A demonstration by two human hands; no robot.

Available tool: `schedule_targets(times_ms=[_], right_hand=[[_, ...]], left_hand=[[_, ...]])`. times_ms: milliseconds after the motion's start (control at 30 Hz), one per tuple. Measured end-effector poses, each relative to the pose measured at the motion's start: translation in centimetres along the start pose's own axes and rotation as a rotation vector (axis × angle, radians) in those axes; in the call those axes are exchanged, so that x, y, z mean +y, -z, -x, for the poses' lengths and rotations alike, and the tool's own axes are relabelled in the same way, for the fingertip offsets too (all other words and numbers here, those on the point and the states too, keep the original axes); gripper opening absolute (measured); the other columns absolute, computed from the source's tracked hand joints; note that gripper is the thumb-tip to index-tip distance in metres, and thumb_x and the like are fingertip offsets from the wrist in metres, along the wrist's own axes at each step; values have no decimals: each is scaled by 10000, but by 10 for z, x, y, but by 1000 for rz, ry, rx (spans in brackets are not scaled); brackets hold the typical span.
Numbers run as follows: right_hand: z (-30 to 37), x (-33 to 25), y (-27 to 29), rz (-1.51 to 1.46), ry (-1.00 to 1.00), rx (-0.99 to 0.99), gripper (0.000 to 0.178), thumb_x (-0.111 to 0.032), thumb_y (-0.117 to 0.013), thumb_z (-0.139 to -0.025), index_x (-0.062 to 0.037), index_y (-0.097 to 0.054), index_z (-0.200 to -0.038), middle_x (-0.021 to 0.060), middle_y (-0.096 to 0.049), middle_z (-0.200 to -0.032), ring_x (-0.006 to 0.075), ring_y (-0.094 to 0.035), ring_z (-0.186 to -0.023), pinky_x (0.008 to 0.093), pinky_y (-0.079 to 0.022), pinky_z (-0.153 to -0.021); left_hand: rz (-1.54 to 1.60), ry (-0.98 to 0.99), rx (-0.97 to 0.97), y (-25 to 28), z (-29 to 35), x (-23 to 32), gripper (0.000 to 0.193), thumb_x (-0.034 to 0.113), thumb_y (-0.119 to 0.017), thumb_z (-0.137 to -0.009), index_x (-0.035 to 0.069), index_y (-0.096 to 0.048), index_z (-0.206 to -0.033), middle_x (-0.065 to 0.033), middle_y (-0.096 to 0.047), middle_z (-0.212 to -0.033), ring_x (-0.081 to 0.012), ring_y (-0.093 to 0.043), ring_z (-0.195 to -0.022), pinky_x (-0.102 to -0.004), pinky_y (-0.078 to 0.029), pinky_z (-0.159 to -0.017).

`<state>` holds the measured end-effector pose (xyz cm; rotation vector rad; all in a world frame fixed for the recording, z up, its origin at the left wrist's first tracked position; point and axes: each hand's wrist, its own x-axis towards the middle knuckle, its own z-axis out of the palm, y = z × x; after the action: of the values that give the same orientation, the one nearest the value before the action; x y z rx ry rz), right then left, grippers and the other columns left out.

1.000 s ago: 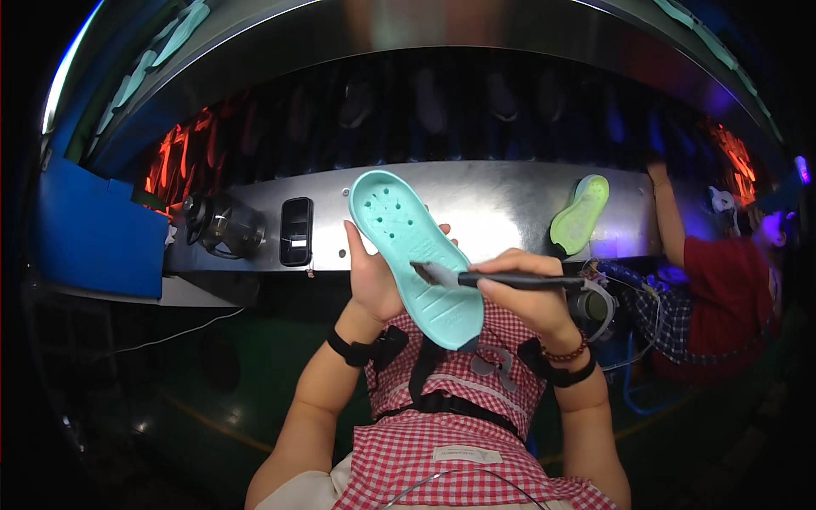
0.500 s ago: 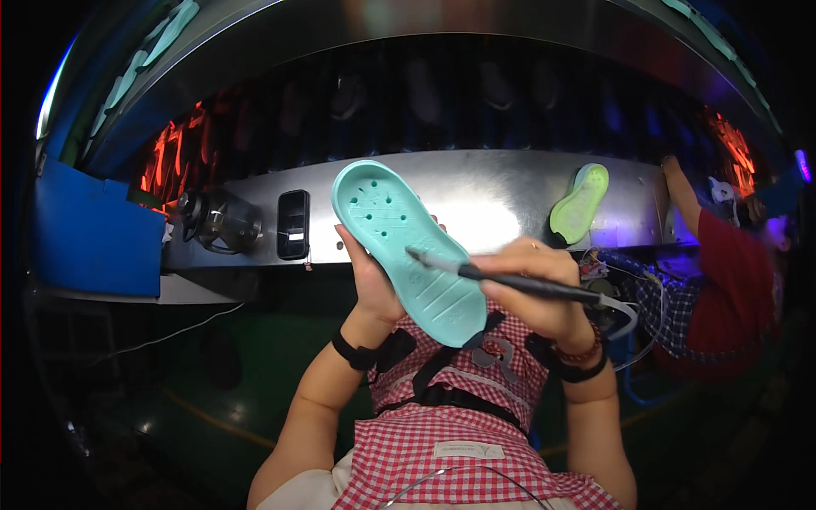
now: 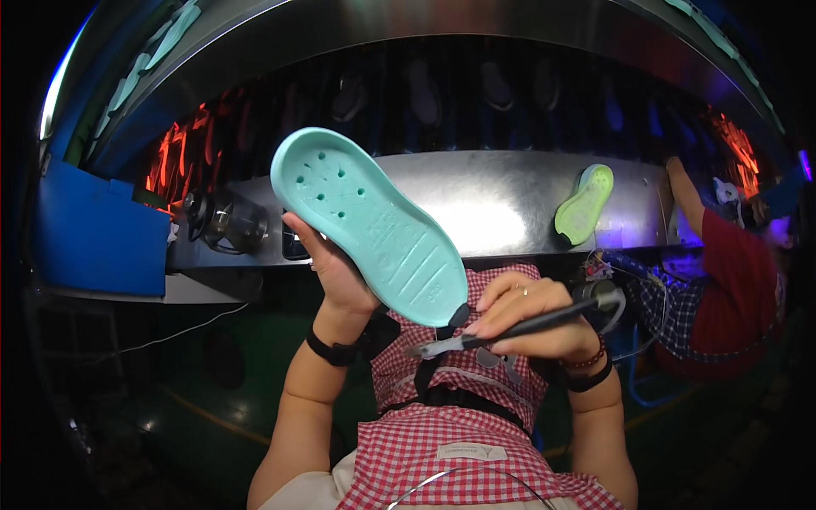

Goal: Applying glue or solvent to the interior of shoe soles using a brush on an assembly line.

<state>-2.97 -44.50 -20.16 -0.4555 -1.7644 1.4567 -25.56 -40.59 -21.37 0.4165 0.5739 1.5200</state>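
A turquoise shoe sole (image 3: 374, 225) with several small holes in its wide end is tilted in front of me, its inner face up. My left hand (image 3: 340, 276) is closed on its left edge from beneath, the thumb showing beside the rim. Below the sole's narrow end, which has a black tip, my right hand (image 3: 540, 319) grips a brush (image 3: 518, 327) by its black handle. The brush's pale bristles point left, apart from the sole and over my checked apron. A thin hose runs from the handle's rear end.
On the metal bench (image 3: 484, 200) lies a yellow-green sole (image 3: 585, 206). A clear jug (image 3: 229, 219) stands at the left, with a phone (image 3: 293, 246) partly hidden behind my hand and the sole. Dark shoe-shaped pieces fill the recess beyond. A person in red (image 3: 731, 289) works at the right.
The brush has come off the sole's face and moved down toward me. My left hand has shifted the sole up and left, now covering much of the phone.
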Motion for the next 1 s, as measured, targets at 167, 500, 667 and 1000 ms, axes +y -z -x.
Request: schedule_targets(times_ms=[167, 500, 667, 1000], right_hand=[[7, 21, -7, -396, -78, 271, 191, 52, -576, -754, 52, -592, -944, 183, -599, -995, 255, -558, -1007, 356, -438, -897], [2, 3, -30, -448, -97, 349, 183, 46, -571, -772, 29, -605, -950, 152, -606, -982, 192, -584, -919, 296, -454, -832], [-12, -7, -23, -27, -2, 187, 212, 43, -640, -707, 13, -633, -916, 155, -629, -963, 222, -609, -913, 288, -476, -817], [-18, -9, -2, 101, 33, 140, 202, 27, -660, -697, 10, -642, -898, 143, -648, -905, 220, -634, -858, 302, -505, -778]], left_hand=[[479, 238, -269, -10, 0, 10, 771, 677, -279, -811, 54, -397, -1250, -157, -513, -1166, -295, -504, -1066, -408, -404, -929], [233, 247, -219, -24, 29, -19, 670, 523, -239, -891, 12, -277, -1322, -210, -447, -1231, -365, -512, -1057, -467, -436, -897], [210, 262, -335, -21, 21, -19, 645, 498, -278, -891, 6, -302, -1308, -212, -454, -1220, -357, -513, -1058, -448, -446, -890], [-13, 253, -282, -16, 13, -8, 555, 402, -378, -893, 1, -352, -1276, -187, -504, -1173, -284, -553, -1019, -389, -465, -875]])
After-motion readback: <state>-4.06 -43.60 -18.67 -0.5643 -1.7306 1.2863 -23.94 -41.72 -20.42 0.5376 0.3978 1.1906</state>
